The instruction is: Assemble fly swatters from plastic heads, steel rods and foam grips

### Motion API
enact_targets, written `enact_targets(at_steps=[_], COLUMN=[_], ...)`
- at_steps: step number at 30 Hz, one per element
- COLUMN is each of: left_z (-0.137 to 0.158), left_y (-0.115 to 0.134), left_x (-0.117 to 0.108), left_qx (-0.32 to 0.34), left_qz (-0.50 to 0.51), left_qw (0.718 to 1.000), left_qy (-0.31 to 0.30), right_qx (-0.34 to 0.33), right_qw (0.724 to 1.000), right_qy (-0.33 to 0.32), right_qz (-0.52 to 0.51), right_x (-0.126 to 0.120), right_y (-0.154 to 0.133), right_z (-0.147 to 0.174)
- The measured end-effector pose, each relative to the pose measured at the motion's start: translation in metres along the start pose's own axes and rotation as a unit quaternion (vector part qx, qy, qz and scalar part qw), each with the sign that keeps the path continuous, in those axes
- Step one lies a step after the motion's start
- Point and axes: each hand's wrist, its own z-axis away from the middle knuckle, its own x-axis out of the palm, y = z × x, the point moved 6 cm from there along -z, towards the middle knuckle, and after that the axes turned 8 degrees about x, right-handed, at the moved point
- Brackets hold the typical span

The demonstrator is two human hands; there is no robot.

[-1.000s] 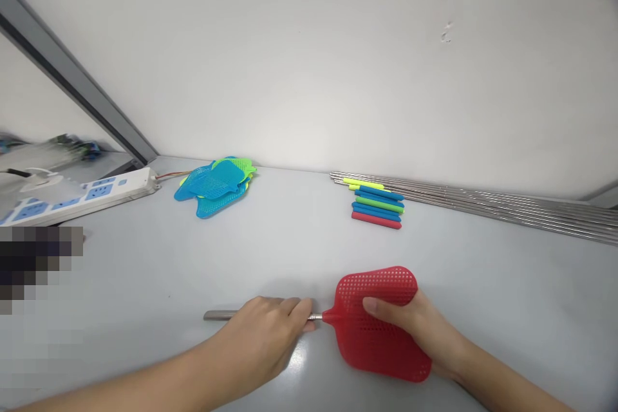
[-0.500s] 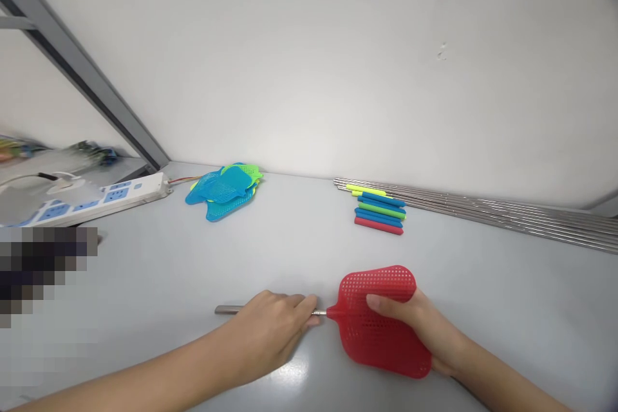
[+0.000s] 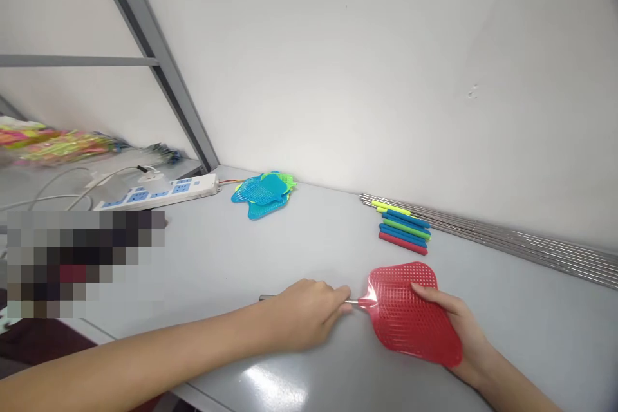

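Note:
My left hand [image 3: 309, 312] is closed around a metal rod [image 3: 354, 301]. A thin ridged length of the rod shows past my fingers, and its wider grey end sticks out behind the hand. The rod's thin end meets the neck of a red fly swatter head [image 3: 408, 315]; how deep it sits inside cannot be made out. My right hand [image 3: 466, 328] grips that perforated head at its far right side, thumb on top and fingers hidden underneath. Both hands hold the pieces low over the grey table, roughly in line.
A pile of blue and green swatter heads [image 3: 263, 194] lies by the wall. Several coloured handle sleeves [image 3: 403, 232] lie beside long metal rods [image 3: 492, 235]. A white power strip [image 3: 164, 193] is at left, near a grey frame post [image 3: 168, 71] and a pixelated patch.
The view has swung left, so everything sits further right and more of the left side shows. Both hands keep their grips; the swatter head is tilted slightly differently.

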Motion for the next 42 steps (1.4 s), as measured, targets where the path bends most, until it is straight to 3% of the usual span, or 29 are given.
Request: enact_targets(at_steps=[9, 16, 18, 23, 27, 33, 38, 42], left_z=[-0.001, -0.011, -0.017, -0.029, -0.024, -0.019, -0.019, -0.018], left_y=[0.007, -0.002, -0.003, 0.000, -0.005, -0.023, -0.033, -0.043], left_x=[-0.007, 0.020, 0.019, 0.003, 0.009, 0.001, -0.005, -0.005], left_qx=[-0.049, -0.088, -0.067, 0.008, -0.016, -0.069, -0.075, -0.083], left_qz=[0.163, 0.447, 0.471, 0.460, 0.529, 0.608, 0.659, 0.674], left_qw=[0.985, 0.885, 0.875, 0.888, 0.848, 0.787, 0.735, 0.711], left_qy=[0.008, -0.093, -0.086, -0.003, -0.016, 0.078, 0.141, 0.182], right_qx=[-0.053, -0.060, -0.063, -0.112, -0.190, -0.259, -0.393, -0.419], right_qw=[0.991, 0.984, 0.984, 0.981, 0.976, 0.956, 0.897, 0.844], right_qy=[-0.106, -0.153, -0.155, -0.145, -0.108, -0.061, 0.058, 0.175], right_qz=[-0.055, -0.063, -0.066, -0.063, 0.015, 0.124, 0.192, 0.286], right_x=[0.003, 0.009, 0.010, 0.010, 0.010, 0.010, -0.012, -0.028], right_y=[-0.017, -0.022, -0.023, -0.037, -0.048, -0.050, -0.071, -0.085], right_z=[-0.002, -0.001, -0.001, 0.000, 0.001, -0.002, 0.004, 0.007])
